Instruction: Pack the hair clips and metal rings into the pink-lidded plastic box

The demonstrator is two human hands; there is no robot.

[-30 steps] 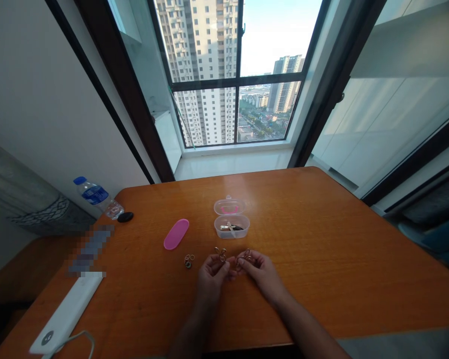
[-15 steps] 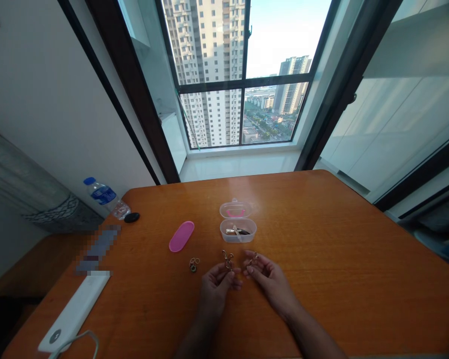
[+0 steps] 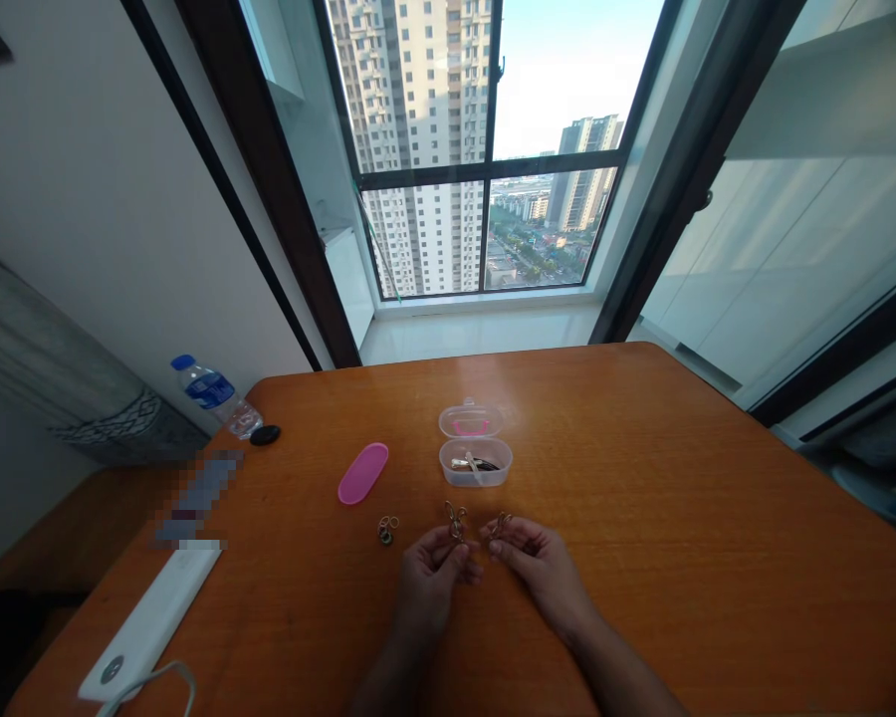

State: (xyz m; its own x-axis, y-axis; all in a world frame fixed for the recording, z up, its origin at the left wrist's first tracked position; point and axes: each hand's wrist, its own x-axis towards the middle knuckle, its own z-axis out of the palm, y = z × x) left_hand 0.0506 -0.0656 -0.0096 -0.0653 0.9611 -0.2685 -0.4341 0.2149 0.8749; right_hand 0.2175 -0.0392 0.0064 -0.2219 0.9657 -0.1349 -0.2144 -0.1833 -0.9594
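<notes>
My left hand is closed in a pinch on a small bent-wire metal puzzle piece that sticks up from its fingertips. My right hand pinches a second wire puzzle piece close beside it. Both hands hover just above the orange wooden table, fingertips nearly touching. Left of my left hand, another small ring puzzle lies loose on the table. Just beyond the hands stands an open clear plastic box holding more metal pieces, with its lid folded back.
A pink oval lid lies left of the box. A water bottle and a small black disc sit at the far left edge. A white power bank with a cable lies near left. A window is beyond the table.
The two hands have stayed close together, shifting slightly as they work the wire pieces. The view tilted and shifted a little; nothing on the table moved.
</notes>
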